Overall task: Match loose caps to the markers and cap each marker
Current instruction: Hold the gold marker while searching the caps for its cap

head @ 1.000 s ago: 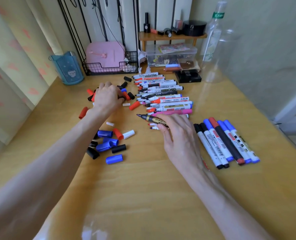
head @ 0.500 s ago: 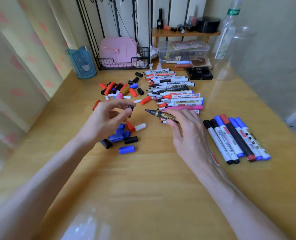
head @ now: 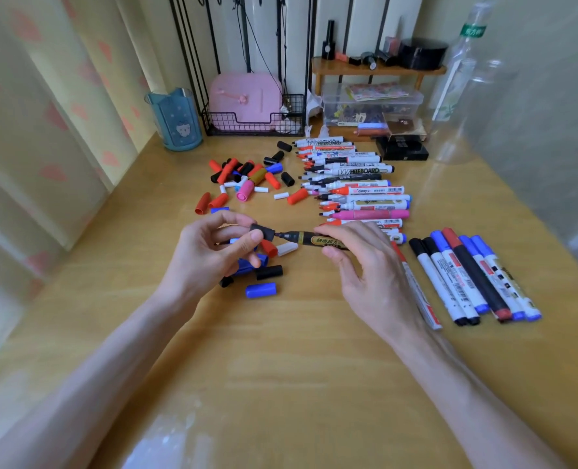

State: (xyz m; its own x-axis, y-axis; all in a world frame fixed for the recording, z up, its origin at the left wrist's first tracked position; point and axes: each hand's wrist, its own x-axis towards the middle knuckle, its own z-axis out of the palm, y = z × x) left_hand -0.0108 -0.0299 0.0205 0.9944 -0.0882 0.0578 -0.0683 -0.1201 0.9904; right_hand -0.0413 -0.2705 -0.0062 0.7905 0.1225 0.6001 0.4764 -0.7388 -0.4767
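Alignment is called for: the black cap (head: 262, 231), pinched by the left hand (head: 213, 253) above the middle of the table (head: 280, 374), is held at the tip of the black marker (head: 309, 239) gripped by the right hand (head: 368, 269), and should be pushed straight on until seated.

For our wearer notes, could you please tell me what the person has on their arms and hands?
Nothing shows as worn: the left hand and right hand are bare, without gloves, rings, watch or wristband, and the left forearm and right forearm are uncovered to the frame's edge, with no sleeve in view.
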